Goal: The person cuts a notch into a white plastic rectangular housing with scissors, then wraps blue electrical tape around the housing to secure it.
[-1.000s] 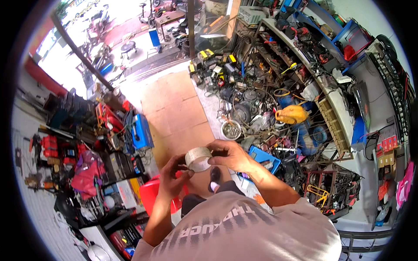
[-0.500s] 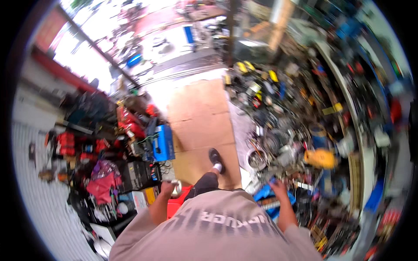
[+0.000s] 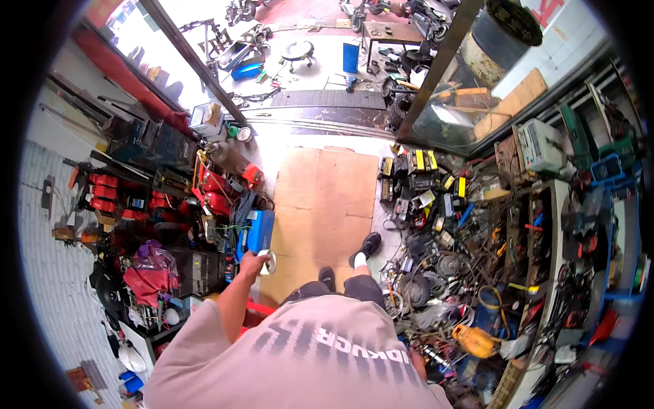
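Left hand [image 3: 253,263] out front, fingers wrapped firmly around something; of the right hand I can make out only a bit of skin [image 3: 417,365] past the shirt's [image 3: 320,358] edge, so I can't tell how it stands. From where I'm standing, the biggest thing nearby is the flat cardboard [image 3: 323,198], spread underfoot, probably to protect the floor. Next comes the blue case [image 3: 261,230], just beyond that left hand, set to one side, I'd guess, to stay off the walking path. Smallest is the pale tape roll [image 3: 273,262], gripped in the left hand over the cardboard's left edge; its ring shape likely suits one-handed holding.
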`<state>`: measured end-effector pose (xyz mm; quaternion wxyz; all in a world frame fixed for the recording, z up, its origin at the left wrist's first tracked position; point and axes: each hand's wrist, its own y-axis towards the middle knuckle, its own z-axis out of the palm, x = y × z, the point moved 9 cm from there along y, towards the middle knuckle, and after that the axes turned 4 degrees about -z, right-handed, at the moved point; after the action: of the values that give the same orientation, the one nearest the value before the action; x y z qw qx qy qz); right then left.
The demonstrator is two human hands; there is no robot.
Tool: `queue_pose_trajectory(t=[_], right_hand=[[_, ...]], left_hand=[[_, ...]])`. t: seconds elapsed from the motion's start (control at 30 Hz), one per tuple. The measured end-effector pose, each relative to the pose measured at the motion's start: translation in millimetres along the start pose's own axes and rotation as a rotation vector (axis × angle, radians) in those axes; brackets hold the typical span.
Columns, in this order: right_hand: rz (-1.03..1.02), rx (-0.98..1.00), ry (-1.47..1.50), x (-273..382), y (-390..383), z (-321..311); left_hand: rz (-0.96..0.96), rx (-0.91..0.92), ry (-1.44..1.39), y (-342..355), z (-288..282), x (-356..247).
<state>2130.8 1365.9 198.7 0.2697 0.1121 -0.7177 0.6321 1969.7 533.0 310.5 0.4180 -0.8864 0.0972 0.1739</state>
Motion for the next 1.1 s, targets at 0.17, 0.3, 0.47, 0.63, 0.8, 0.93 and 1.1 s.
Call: queue_pose_trajectory(t=[0.17,0.3,0.47,0.63,0.8,0.93,1.1], right_hand=[[-0.257,-0.029,-0.168,278,131,131],[-0.405,0.075,-0.3,468,154,221],[-0.359,0.03,-0.404,566,199,256],[-0.238,-0.072,-0.335,525,236,234],[0.011,-0.001,-0.54,473,158,314],[0.057,-0.035,-0.395,468,135,355],[0.062,-0.15,-0.327,473,136,389]], left_hand=[[0.198,-0.012,0.103,-2,36,-146],[0.208,-0.093,-0.033,2,9,-205],[-0.066,-0.113,-0.098,41,-2,-125],[-0.504,-0.036,0.026,96,23,43],[-0.716,0.213,-0.443,134,19,-9],[-0.445,0.17,-0.402,242,-5,-122],[-0.113,0.268,-0.547,296,-46,-368]])
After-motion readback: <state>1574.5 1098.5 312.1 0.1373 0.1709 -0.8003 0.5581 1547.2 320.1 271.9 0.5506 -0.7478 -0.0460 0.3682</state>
